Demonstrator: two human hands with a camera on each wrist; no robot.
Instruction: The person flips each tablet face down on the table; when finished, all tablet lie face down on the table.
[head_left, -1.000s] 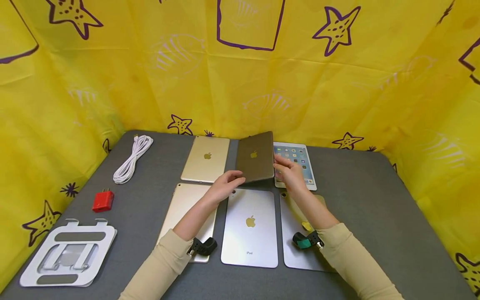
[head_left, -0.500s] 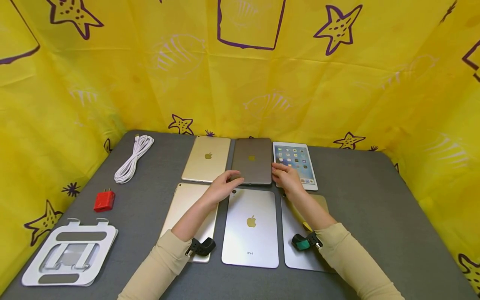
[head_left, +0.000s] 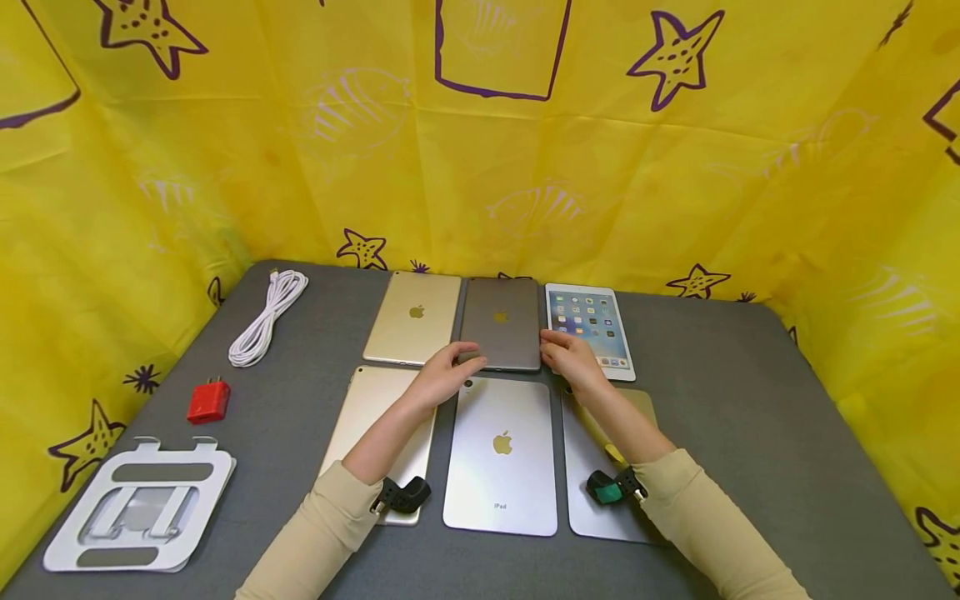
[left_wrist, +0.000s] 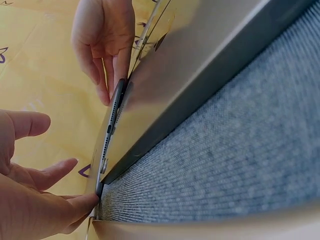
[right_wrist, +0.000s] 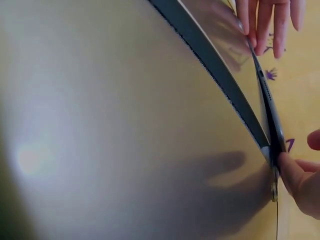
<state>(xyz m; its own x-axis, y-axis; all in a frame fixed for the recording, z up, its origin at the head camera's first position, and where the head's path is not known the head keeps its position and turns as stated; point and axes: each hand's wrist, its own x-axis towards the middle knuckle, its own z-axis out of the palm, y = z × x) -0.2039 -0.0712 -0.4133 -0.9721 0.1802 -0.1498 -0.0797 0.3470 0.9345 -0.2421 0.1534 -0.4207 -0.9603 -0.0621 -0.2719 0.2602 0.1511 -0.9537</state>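
A dark grey tablet (head_left: pixel 513 300) lies back-up in the middle of the far row. My left hand (head_left: pixel 441 379) touches its near left corner, with thumb and fingers spread apart. Against its right edge rest the fairly straight fingers of my right hand (head_left: pixel 576 365). Seen edge-on in the left wrist view, the dark tablet (left_wrist: pixel 111 122) sits between both hands. To its left is a gold tablet (head_left: pixel 408 321); to its right lies a white tablet (head_left: pixel 588 312) with its screen of icons facing up, partly behind my right hand.
Nearer me lie a gold tablet (head_left: pixel 375 425), a silver tablet (head_left: pixel 500 483) and another silver tablet (head_left: pixel 592 517), partly under my forearms. At left are a coiled white cable (head_left: pixel 262 325), a red plug adapter (head_left: pixel 207 402) and a folded white stand (head_left: pixel 142 508). Yellow cloth surrounds the table.
The dark tablet, whose right side was lifted a second ago, now lies flat. Over the last half second it shifts slightly left, with my right hand following its edge.
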